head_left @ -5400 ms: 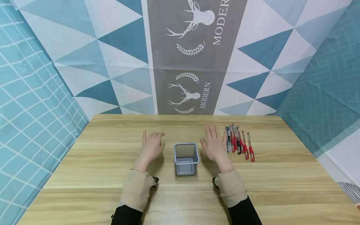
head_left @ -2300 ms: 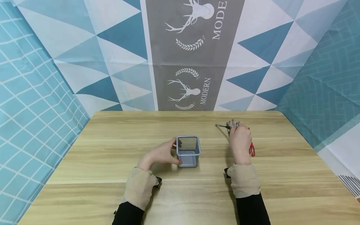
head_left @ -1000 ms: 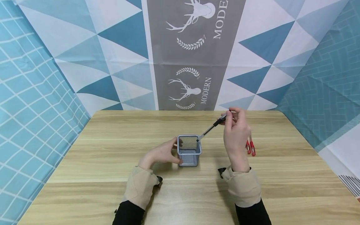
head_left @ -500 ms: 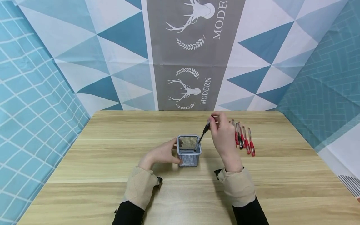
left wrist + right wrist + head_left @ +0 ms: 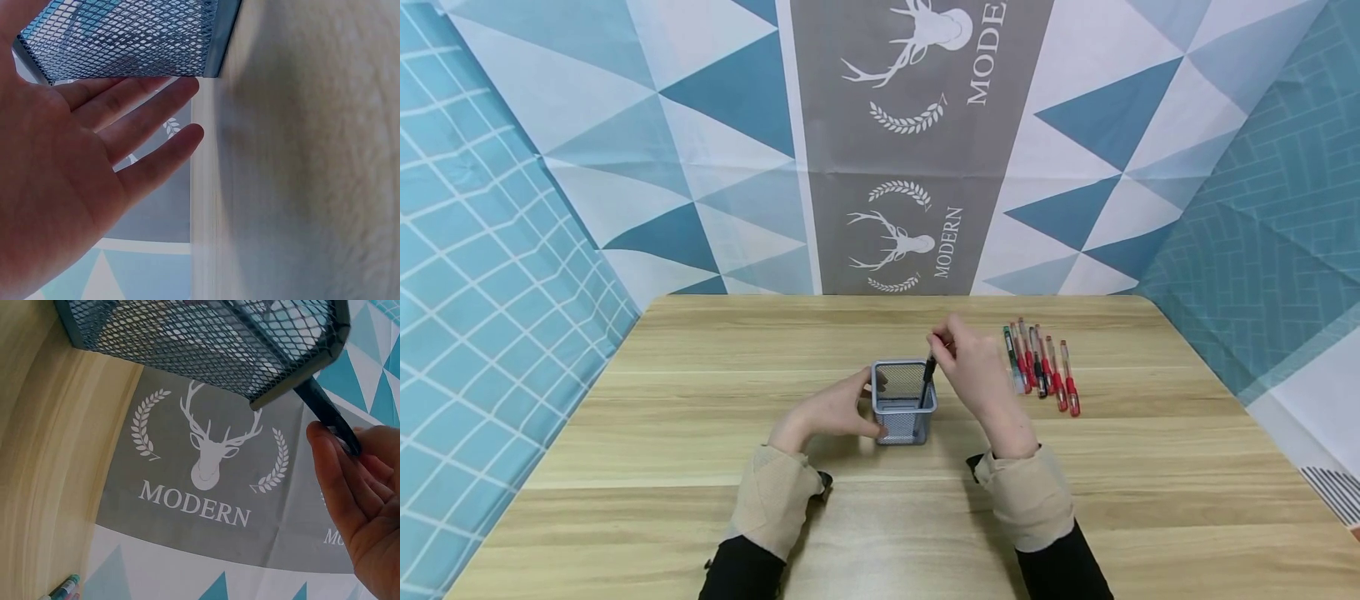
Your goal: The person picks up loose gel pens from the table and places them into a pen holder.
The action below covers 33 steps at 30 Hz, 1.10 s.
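Observation:
A square metal-mesh pen holder stands upright on the wooden table. My left hand holds its left side, thumb at the near face and fingers behind; in the left wrist view the fingers lie along the mesh. With thumb and fingertips my right hand pinches the top end of a black pen at the holder's right rear. The pen's lower part is inside the holder, slightly tilted. In the right wrist view, the pen shows through and above the mesh wall.
Right of the right hand lies a row of several pens: a green-capped one, several with red grips and a black one. The wooden table ends at a patterned cloth backdrop.
My left hand has come to the holder and stayed on it. My right hand has picked up a black pen from the row, carried it left and lowered it into the holder.

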Each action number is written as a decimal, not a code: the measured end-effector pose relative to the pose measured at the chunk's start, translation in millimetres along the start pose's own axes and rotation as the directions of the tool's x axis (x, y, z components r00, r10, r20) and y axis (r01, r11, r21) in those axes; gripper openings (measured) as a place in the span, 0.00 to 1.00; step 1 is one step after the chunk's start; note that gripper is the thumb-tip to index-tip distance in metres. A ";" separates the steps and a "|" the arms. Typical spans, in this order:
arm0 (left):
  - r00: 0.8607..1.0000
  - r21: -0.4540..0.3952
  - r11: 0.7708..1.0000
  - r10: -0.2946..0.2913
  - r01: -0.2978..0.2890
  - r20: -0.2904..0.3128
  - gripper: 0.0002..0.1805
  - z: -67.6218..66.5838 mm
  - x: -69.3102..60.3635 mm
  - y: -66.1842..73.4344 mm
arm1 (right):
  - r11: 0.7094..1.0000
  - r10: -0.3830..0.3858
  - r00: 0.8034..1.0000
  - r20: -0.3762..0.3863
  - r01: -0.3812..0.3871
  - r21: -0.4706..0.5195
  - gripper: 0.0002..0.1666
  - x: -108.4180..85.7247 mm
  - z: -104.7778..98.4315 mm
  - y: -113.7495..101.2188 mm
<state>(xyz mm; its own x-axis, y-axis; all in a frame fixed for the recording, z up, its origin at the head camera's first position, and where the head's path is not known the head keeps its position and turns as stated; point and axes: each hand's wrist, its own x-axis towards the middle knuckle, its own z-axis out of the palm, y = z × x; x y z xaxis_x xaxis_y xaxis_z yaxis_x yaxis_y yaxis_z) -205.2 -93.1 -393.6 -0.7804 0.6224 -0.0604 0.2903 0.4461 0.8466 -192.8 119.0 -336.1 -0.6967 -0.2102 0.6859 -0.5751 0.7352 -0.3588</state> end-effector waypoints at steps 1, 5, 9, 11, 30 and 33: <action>1.000 0.000 1.000 0.004 -0.004 0.000 0.42 0.1 0.3 -0.6 | 1.000 0.000 1.000 0.015 0.000 0.004 0.03 -0.4 0.7 -0.3; 1.000 0.016 1.000 0.018 -0.018 -0.004 0.43 0.2 1.5 -2.5 | 1.000 -0.012 0.998 0.063 0.012 0.009 0.02 -1.4 4.2 -0.8; 1.000 0.024 1.000 0.020 -0.020 -0.002 0.44 0.3 1.9 -3.3 | 1.000 -0.021 0.996 0.091 0.022 -0.013 0.02 -1.8 8.5 -0.8; 1.000 0.025 1.000 0.016 -0.016 0.001 0.44 0.5 1.9 -3.6 | 1.000 -0.016 0.995 0.097 0.017 -0.014 0.03 -2.3 10.4 0.0; 1.000 0.008 1.000 0.006 -0.006 -0.002 0.45 1.9 1.4 -3.0 | 0.993 0.105 0.977 0.184 -0.115 0.040 0.08 -4.0 19.7 10.3; 1.000 -0.003 1.000 0.003 -0.003 0.004 0.45 1.8 1.7 -2.7 | 0.993 0.101 0.977 0.187 -0.112 0.045 0.09 -3.9 19.9 10.7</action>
<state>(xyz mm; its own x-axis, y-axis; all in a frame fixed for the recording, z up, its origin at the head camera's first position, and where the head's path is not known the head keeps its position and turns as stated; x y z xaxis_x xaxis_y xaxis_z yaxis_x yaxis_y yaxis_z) -206.3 -92.1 -396.8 -0.7774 0.6261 -0.0595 0.2910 0.4419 0.8486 -204.7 114.9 -355.3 -0.8192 -0.2514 0.5155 -0.5125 0.7242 -0.4614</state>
